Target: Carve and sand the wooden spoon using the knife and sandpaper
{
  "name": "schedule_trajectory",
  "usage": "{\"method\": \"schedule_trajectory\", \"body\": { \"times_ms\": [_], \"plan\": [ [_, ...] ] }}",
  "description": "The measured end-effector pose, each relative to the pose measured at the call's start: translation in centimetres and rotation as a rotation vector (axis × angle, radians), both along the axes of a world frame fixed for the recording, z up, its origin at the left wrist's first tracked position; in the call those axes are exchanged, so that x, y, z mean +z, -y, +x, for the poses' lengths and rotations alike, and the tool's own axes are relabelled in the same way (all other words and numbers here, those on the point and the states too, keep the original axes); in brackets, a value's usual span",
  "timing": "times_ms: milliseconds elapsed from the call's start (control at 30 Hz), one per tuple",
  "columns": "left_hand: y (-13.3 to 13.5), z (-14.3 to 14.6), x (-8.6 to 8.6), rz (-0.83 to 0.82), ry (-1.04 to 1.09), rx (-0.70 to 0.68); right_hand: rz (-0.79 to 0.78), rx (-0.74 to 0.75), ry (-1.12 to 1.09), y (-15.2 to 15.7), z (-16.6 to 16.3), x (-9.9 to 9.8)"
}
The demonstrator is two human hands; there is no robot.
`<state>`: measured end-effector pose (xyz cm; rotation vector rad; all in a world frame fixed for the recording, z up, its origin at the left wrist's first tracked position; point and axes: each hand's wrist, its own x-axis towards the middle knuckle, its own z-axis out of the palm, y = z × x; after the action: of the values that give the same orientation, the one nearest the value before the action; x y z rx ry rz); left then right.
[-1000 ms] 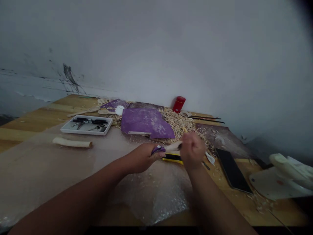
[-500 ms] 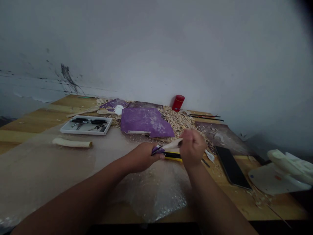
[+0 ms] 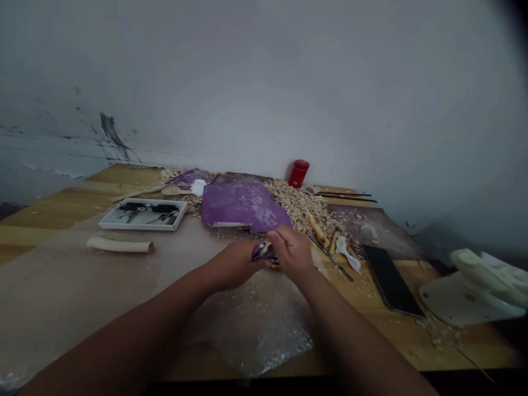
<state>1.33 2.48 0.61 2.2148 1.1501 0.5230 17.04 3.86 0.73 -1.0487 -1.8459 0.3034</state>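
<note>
My left hand (image 3: 236,265) is closed around a folded piece of purple sandpaper (image 3: 263,252). My right hand (image 3: 292,254) is closed right against it, gripping a pale wooden piece that its fingers now mostly cover. Just below the hands, yellow edges of a yellow-and-black tool (image 3: 275,267), which looks like a utility knife, peek out; the rest is hidden behind my right hand. Beyond both hands lies a large purple sandpaper sheet (image 3: 241,204) dusted with pale powder. To the left, a peeled, pale wooden stick (image 3: 119,245) rests on the clear plastic sheet (image 3: 198,313).
A white tray (image 3: 142,225) of small tools stands at the left. Wood shavings (image 3: 303,201) heap near a red can (image 3: 298,173) by the wall. On the right lie a thin dark tool (image 3: 340,268), a black phone (image 3: 391,280) and a whitish object (image 3: 470,291).
My right hand has moved left, up against my left hand, with the wooden piece sliding through the sandpaper. Wood pieces and a thin tool formerly behind the right hand now show.
</note>
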Motion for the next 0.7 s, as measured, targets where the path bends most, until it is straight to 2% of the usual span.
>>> {"method": "schedule_trajectory", "body": {
  "times_ms": [133, 167, 267, 300, 400, 433, 567, 600, 700],
  "plan": [
    [-0.1, -0.2, 0.3, 0.028, -0.068, 0.082, -0.011, -0.218, -0.310, -0.1, 0.3, 0.2],
    [-0.1, -0.2, 0.3, 0.033, -0.072, 0.076, -0.013, -0.222, -0.312, -0.1, 0.2, 0.2],
    [0.0, -0.1, 0.3, 0.072, -0.069, 0.042, -0.071, -0.010, -0.144, 0.0, -0.2, -0.1],
    [0.0, -0.1, 0.3, 0.090, -0.079, 0.046, -0.070, -0.007, -0.178, 0.0, -0.4, -0.3],
    [0.1, 0.1, 0.2, 0.115, -0.132, 0.095, -0.016, -0.190, -0.481, 0.0, -0.6, -0.5],
    [0.1, 0.1, 0.2, 0.110, -0.137, 0.096, -0.012, -0.218, -0.520, 0.1, -0.7, -0.5],
    [0.0, 0.0, 0.2, 0.087, -0.089, 0.059, -0.075, -0.052, -0.238, 0.3, -0.9, -0.5],
    [-0.1, 0.0, 0.1, 0.092, -0.099, 0.077, -0.067, -0.079, -0.241, 0.3, -0.8, -0.5],
    [-0.1, -0.1, -0.1, 0.128, -0.162, 0.157, -0.011, -0.273, -0.442, 0.1, -0.6, -0.4]
  ]
}}
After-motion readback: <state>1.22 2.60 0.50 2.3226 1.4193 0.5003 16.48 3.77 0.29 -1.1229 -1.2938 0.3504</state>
